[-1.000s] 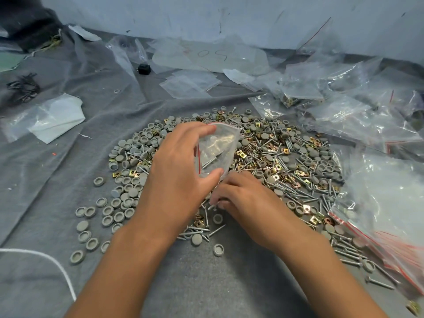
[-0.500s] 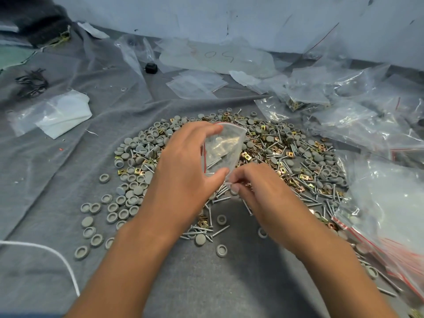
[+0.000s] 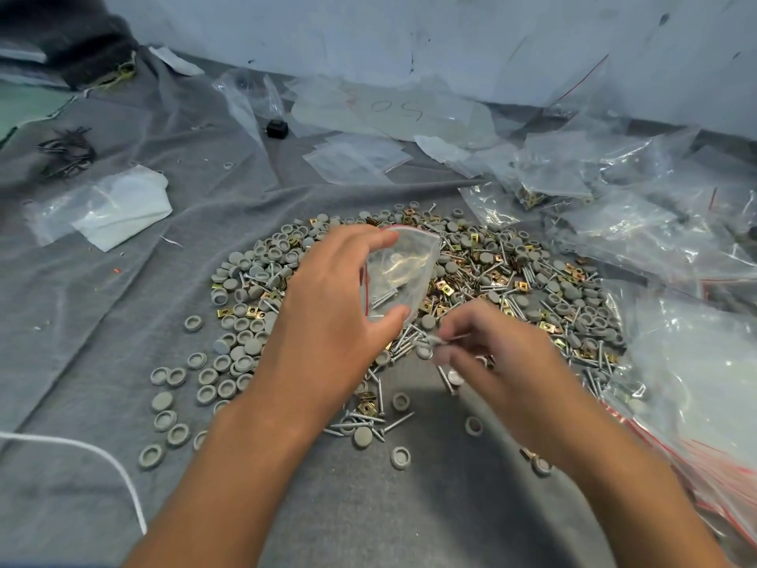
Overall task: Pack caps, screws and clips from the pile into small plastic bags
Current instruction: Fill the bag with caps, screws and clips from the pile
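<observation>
Left hand (image 3: 327, 317) pinches small bag (image 3: 399, 272) upright over pile (image 3: 512, 289) at 12 o'clock; contents hazy. Right hand (image 3: 497, 362), blurred, pinches screw (image 3: 448, 340) just below bag.

A wrinkled grey cloth (image 3: 102, 305) carries a pile (image 3: 512, 289) of grey caps, screws and brass clips, scattered clear plastic bags (image 3: 356, 157) and a white cord (image 3: 82, 448).

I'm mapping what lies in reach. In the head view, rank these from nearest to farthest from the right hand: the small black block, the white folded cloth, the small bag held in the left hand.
1. Small bag, just up-left of the right hand, held by the left hand.
2. White folded cloth, far left.
3. Small black block, far back; nearly as far as the cloth.
</observation>
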A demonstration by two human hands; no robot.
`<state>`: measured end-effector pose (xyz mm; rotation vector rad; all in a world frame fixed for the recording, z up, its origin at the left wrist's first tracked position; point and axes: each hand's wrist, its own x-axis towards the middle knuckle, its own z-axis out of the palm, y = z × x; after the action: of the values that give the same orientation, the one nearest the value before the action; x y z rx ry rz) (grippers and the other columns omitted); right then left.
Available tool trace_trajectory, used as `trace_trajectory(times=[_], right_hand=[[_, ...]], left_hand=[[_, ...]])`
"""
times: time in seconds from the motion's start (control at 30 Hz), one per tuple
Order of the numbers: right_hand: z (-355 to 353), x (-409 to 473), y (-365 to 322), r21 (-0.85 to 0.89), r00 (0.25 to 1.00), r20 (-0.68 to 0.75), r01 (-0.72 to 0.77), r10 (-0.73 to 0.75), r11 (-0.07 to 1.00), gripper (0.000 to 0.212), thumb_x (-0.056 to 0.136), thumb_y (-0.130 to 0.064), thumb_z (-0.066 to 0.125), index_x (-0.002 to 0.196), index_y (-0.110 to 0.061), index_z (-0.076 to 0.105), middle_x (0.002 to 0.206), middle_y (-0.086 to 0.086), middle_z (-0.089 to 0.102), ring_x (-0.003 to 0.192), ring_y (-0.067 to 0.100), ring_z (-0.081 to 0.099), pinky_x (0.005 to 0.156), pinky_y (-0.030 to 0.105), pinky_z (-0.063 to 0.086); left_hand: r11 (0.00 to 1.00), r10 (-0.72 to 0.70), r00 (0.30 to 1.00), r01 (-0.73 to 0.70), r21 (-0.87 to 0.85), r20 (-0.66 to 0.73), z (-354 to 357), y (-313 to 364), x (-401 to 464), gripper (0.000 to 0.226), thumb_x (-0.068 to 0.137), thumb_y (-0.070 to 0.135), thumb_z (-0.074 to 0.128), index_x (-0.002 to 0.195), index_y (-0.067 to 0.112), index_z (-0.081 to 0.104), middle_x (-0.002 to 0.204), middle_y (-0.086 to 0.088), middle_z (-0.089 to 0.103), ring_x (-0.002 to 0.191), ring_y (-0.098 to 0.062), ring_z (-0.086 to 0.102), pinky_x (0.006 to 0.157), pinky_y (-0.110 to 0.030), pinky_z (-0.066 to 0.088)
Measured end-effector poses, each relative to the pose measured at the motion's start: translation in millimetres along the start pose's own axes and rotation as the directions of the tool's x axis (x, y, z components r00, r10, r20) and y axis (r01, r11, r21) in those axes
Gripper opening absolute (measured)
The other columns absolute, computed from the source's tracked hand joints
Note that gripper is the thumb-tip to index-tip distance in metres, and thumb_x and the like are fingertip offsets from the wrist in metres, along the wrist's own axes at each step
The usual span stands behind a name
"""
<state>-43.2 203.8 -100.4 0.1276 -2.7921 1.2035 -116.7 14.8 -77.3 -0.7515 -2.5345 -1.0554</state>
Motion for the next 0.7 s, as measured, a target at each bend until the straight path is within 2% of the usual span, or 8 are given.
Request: trace_trajectory(times=[0.07, 0.13, 0.23, 0.3, 0.43, 0.53, 0.63, 0.7], right_hand=[[-14, -3, -12, 0.225, 0.988, -0.144, 0.086, -0.054, 0.970, 0.006, 0.093, -0.040, 0.064, 0.096, -0.041, 0.060, 0.091, -0.015, 0.072, 0.084, 0.005, 0.071, 0.068, 0.013, 0.053], [-19, -2, -23, 0.263, 0.958, -0.266, 0.179, -0.107, 0.948, 0.012, 0.093, -0.031, 0.070, 0.097, -0.039, 0.062, 0.088, -0.012, 0.072, 0.081, 0.008, 0.071, 0.068, 0.012, 0.052], [-11, 11, -36, -0.031, 0.888, -0.396, 0.243, -0.235, 0.970, 0.017, 0.091, -0.019, 0.072, 0.098, -0.032, 0.064, 0.086, -0.015, 0.068, 0.083, 0.004, 0.067, 0.070, 0.007, 0.047], [-6, 16, -37, -0.134, 0.852, -0.451, 0.228, -0.264, 0.964, 0.012, 0.091, -0.017, 0.072, 0.100, -0.023, 0.068, 0.090, -0.017, 0.066, 0.085, 0.000, 0.065, 0.073, 0.006, 0.044], [-6, 17, -34, -0.200, 0.826, -0.492, 0.200, -0.274, 0.959, 0.008, 0.094, -0.020, 0.070, 0.102, -0.021, 0.070, 0.091, -0.015, 0.067, 0.081, -0.001, 0.060, 0.074, 0.006, 0.039], [-2, 17, -35, -0.245, 0.840, -0.460, 0.192, -0.288, 0.950, 0.009, 0.094, -0.020, 0.069, 0.104, -0.022, 0.070, 0.098, -0.019, 0.066, 0.082, -0.009, 0.052, 0.076, 0.004, 0.035], [-2, 19, -36, -0.185, 0.847, -0.449, 0.223, -0.284, 0.957, 0.009, 0.095, -0.016, 0.067, 0.103, -0.020, 0.070, 0.110, -0.009, 0.068, 0.092, -0.007, 0.054, 0.080, 0.005, 0.036], [-5, 19, -36, -0.153, 0.830, -0.481, 0.238, -0.283, 0.959, 0.009, 0.096, -0.015, 0.066, 0.103, -0.018, 0.070, 0.106, -0.008, 0.063, 0.092, -0.003, 0.054, 0.081, 0.008, 0.038]], left_hand=[[1.000, 0.008, 1.000, -0.008, -0.012, 0.002, 1, 0, 1, 0.068, 0.074, 0.023, 0.088, 0.135, 0.019, 0.058, 0.130, 0.010, 0.057, 0.114, 0.001, 0.048, 0.106, -0.017, 0.036], [0.999, 0.029, 0.999, -0.028, -0.025, 0.023, 3, 2, 0, 0.068, 0.073, 0.021, 0.088, 0.134, 0.018, 0.059, 0.131, 0.008, 0.057, 0.117, -0.005, 0.051, 0.107, -0.027, 0.042], [0.998, 0.043, 0.997, -0.040, -0.039, 0.060, 6, 7, -2, 0.068, 0.072, 0.022, 0.089, 0.133, 0.017, 0.060, 0.132, 0.008, 0.057, 0.120, -0.007, 0.052, 0.107, -0.029, 0.043], [0.998, 0.047, 0.997, -0.044, -0.039, 0.067, 7, 9, -3, 0.068, 0.072, 0.022, 0.089, 0.133, 0.018, 0.060, 0.132, 0.009, 0.057, 0.119, -0.005, 0.052, 0.107, -0.025, 0.042], [0.998, 0.044, 0.997, -0.042, -0.039, 0.060, 7, 8, -3, 0.067, 0.073, 0.021, 0.088, 0.133, 0.018, 0.060, 0.130, 0.011, 0.057, 0.106, 0.001, 0.049, 0.102, -0.021, 0.042], [0.998, 0.040, 0.997, -0.037, -0.046, 0.063, 6, 11, -2, 0.066, 0.075, 0.022, 0.086, 0.135, 0.020, 0.059, 0.131, 0.013, 0.055, 0.112, -0.001, 0.051, 0.103, -0.026, 0.045], [0.998, 0.040, 0.997, -0.037, -0.050, 0.067, 7, 12, -3, 0.066, 0.075, 0.023, 0.086, 0.135, 0.021, 0.059, 0.131, 0.013, 0.055, 0.111, -0.001, 0.051, 0.103, -0.028, 0.045], [0.998, 0.037, 0.997, -0.033, -0.051, 0.068, 7, 10, -4, 0.067, 0.075, 0.024, 0.087, 0.136, 0.021, 0.058, 0.131, 0.014, 0.054, 0.106, 0.002, 0.048, 0.103, -0.025, 0.044]])
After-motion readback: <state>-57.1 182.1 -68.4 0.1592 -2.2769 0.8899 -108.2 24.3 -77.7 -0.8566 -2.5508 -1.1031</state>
